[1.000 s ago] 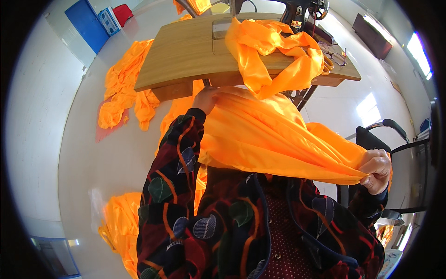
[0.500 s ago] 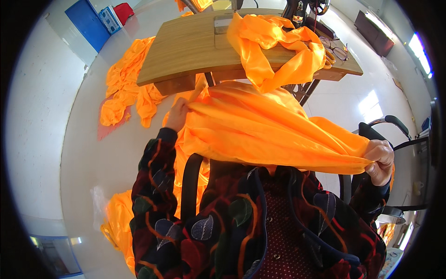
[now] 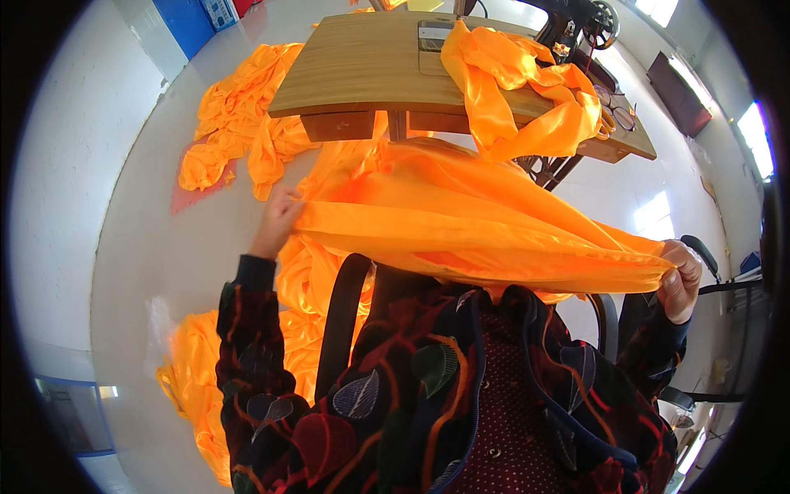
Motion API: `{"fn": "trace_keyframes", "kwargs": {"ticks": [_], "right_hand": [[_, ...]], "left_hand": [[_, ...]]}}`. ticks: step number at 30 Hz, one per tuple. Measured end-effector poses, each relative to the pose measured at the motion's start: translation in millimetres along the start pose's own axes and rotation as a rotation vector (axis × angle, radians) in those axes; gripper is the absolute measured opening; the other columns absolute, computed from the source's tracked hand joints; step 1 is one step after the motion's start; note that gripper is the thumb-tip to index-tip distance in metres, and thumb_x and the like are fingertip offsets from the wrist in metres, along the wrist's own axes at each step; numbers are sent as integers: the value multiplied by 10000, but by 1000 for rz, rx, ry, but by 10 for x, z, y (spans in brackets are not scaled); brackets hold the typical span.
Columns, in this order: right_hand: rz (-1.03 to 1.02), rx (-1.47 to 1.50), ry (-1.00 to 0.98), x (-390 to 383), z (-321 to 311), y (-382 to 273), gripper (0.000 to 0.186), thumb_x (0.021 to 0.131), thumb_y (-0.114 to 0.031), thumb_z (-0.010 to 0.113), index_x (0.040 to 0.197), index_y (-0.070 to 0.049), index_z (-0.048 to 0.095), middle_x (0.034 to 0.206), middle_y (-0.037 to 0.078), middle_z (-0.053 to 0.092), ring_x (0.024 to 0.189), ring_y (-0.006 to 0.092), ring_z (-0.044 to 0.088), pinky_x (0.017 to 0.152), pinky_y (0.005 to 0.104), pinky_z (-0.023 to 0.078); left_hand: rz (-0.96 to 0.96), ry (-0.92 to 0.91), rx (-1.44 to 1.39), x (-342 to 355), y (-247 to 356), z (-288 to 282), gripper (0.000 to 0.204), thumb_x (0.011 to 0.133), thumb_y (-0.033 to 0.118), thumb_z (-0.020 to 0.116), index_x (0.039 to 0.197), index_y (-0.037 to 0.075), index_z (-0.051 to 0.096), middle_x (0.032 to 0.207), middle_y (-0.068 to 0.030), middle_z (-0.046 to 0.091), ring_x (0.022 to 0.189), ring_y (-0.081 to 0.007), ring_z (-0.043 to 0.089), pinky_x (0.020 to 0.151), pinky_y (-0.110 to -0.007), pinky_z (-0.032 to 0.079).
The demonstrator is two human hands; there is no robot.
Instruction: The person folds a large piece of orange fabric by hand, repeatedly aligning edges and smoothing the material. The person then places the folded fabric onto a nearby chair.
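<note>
A length of glossy orange fabric [image 3: 485, 222] stretches across in front of me between my two hands. My left hand [image 3: 278, 219] pinches its left end, with the fingers slightly blurred. At the right, my right hand [image 3: 679, 278] is closed on the other end, the band's edge bunched under its fingers. Beyond the fabric stands a wooden sewing table [image 3: 346, 66] carrying a black sewing machine [image 3: 566, 33], with a loose loop of orange satin [image 3: 518, 132] lying on its top and over its front edge. Eyeglasses [image 3: 619, 111] and orange-handled scissors [image 3: 606, 125] lie beside the satin.
Orange fabric heaps lie on the floor, one on a pink sheet [image 3: 188, 198] left of the table, another [image 3: 197, 379] at lower left. A black chair [image 3: 709, 336] stands at the right. A blue door [image 3: 183, 16] and a dark cabinet [image 3: 679, 90] are by the walls.
My left hand has moved left and down, drawing the fabric out wider. My right hand has shifted slightly right and up, still gripping. The fabric's front edge sits higher in view.
</note>
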State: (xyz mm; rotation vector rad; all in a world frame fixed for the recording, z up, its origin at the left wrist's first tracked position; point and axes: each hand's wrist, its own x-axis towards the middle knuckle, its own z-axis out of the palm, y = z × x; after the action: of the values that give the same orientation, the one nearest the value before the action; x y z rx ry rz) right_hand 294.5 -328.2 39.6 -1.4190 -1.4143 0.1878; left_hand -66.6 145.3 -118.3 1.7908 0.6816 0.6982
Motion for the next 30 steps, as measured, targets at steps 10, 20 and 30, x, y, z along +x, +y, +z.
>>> {"fn": "trace_keyframes", "kwargs": {"ticks": [10,20,30], "right_hand": [[19,-48,22,25,8,-19,273,927,-279,594,798,-39,579,689,20,510,596,104,459,582,243,370],[17,-8,5,-1,15,-26,271,929,-273,592,808,-31,583,694,20,510,600,100,463,584,243,374],[31,53,-78,-19,-37,-7,202,954,-229,556,870,-48,588,787,42,548,695,117,546,667,226,427]], "left_hand": [[194,-221,80,200,-250,779,193,845,74,606,1021,40,532,981,-55,515,762,-114,556,665,-246,470],[414,-546,213,32,-76,1025,212,822,123,651,1016,43,629,1086,-93,596,1077,-263,537,931,-324,413],[-13,-656,10,-73,-37,927,97,845,100,633,887,26,585,932,-57,567,952,-202,552,868,-294,427]]}}
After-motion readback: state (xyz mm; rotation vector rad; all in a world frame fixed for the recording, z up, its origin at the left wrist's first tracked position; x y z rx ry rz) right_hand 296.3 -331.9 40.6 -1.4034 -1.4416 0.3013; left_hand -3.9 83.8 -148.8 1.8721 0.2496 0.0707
